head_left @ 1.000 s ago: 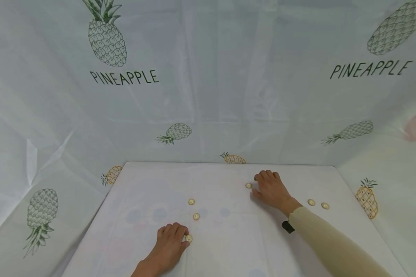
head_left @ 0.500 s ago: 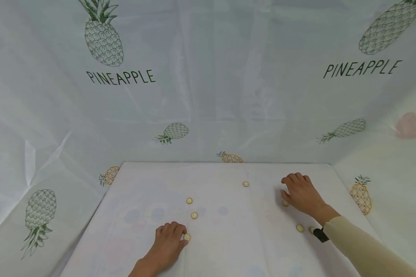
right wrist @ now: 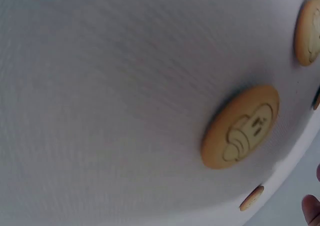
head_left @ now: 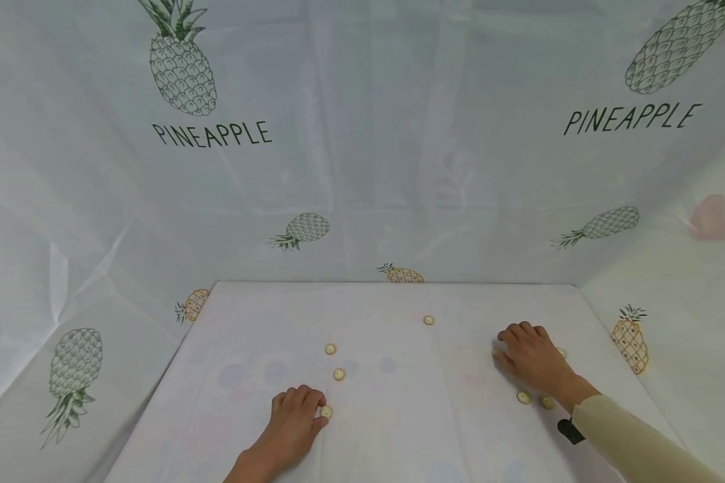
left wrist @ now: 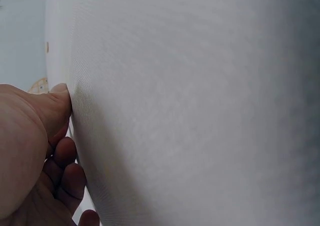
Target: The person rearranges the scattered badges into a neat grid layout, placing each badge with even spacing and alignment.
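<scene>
My left hand (head_left: 293, 426) rests low on the white table, its thumb and forefinger pinching a round biscuit (head_left: 326, 412). In the left wrist view the thumb (left wrist: 59, 103) meets the table surface and hides that biscuit. My right hand (head_left: 532, 362) hovers low at the right, fingers loosely bent, thumb apart from the forefinger. Whether a biscuit is under its thumb is unclear. Beside and below this hand lie biscuits (head_left: 523, 397), and another biscuit (head_left: 561, 352) shows past the knuckles. The right wrist view shows a biscuit with a cartoon figure (right wrist: 240, 127) up close.
Two biscuits (head_left: 338, 374) lie just beyond my left hand, and a single biscuit (head_left: 429, 320) sits near the back. White cloth with pineapple prints (head_left: 362, 134) hangs behind and along both sides of the table (head_left: 399, 429).
My right hand has moved right from the back biscuit, then down slightly over a biscuit that was visible by its thumb half a second ago. My left hand has stayed put.
</scene>
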A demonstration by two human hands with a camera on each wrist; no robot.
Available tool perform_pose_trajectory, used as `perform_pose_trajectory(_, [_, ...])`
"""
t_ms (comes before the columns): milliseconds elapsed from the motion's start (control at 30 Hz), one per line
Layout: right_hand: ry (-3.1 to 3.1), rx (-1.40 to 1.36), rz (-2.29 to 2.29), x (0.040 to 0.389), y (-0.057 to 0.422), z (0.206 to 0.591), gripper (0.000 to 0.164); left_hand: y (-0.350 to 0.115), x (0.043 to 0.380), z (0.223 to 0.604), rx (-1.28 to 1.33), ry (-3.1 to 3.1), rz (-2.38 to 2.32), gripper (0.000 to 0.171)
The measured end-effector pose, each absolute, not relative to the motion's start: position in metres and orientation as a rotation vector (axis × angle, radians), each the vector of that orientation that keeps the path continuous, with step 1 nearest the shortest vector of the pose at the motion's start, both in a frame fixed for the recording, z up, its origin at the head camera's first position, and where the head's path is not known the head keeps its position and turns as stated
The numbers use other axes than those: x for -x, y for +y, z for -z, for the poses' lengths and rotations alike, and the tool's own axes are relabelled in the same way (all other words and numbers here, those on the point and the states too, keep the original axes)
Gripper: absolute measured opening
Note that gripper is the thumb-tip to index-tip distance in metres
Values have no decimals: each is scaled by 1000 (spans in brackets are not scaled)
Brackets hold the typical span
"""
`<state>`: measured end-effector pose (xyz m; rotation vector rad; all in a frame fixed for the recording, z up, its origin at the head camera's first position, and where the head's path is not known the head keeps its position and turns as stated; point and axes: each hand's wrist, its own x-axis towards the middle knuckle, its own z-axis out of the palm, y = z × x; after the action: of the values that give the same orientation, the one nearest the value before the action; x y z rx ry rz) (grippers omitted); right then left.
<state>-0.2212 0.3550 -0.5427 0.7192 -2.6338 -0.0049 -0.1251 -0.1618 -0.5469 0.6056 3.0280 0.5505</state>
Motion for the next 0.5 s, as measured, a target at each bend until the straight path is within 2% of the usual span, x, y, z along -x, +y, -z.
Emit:
perform_pose_trajectory(267, [-2639, -740, 62, 222, 355, 549, 18, -161, 125, 546, -594, 3021, -553, 26])
perform_pose_trajectory(500, [-2650, -765, 62, 222, 355, 551, 17, -162, 125, 550, -602, 3030, -545, 26])
